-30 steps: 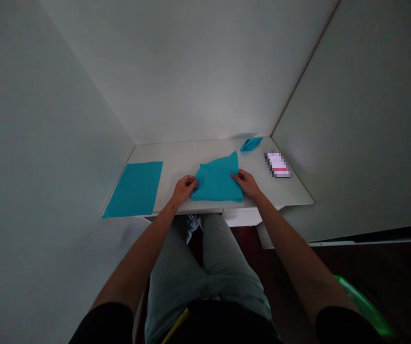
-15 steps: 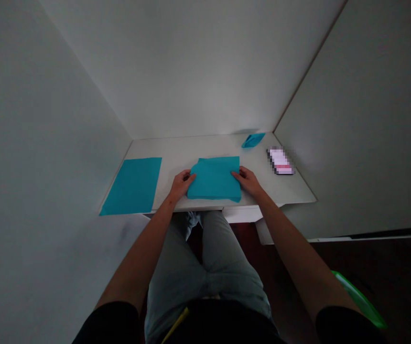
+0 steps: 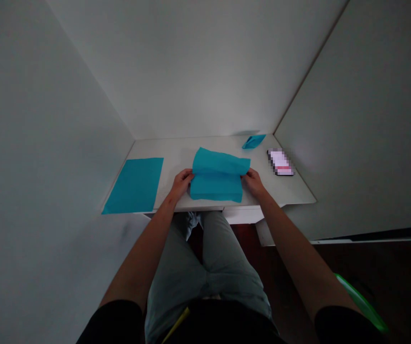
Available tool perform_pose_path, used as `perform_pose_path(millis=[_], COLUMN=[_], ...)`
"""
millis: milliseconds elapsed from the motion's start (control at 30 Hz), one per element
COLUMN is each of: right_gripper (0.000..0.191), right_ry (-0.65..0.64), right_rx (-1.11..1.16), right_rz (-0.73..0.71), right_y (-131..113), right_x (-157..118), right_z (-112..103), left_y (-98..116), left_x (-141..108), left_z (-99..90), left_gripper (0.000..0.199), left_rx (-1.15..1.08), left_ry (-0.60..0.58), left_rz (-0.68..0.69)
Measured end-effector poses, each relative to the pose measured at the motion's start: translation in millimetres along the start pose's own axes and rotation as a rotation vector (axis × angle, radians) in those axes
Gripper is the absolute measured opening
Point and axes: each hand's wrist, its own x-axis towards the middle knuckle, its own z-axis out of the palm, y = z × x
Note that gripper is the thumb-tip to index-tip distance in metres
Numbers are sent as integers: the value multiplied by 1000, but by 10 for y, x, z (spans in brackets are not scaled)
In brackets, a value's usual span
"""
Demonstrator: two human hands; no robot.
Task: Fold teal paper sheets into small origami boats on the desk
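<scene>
Left hand (image 3: 181,185) and right hand (image 3: 253,184) hold teal cloth (image 3: 217,179) near a teal sheet (image 3: 134,186).
</scene>
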Motion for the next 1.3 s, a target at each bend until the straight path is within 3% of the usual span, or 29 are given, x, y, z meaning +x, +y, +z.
perform_pose_path(millis=[133, 300, 533, 767, 1033, 1200, 1300], right_gripper=[29, 28, 29, 35, 79, 46, 39], right_ry=[-9, -47, -26, 0, -66, -118, -132], right_rx=[-30, -43, -71, -167, -182, -327, -378], right_rz=[6, 46, 71, 58, 53, 42, 30], right_y=[-9, -70, -97, -96, -91, -127, -155], right_x=[-4, -9, -27, -10, -36, -61, -70], right_z=[-8, 21, 46, 41, 116, 123, 122], left_y=[30, 60, 89, 84, 31, 22, 25], left_x=[-25, -55, -59, -91, -97, -110, -124], left_z=[7, 9, 38, 76, 88, 105, 117], left_gripper=[34, 62, 28, 44, 41, 58, 67], left_rx=[15, -10, 64, 48, 152, 156, 205], left_ry=[-26, -116, -48, -61, 24, 85, 86], left_rz=[35, 101, 74, 48, 69, 103, 125])
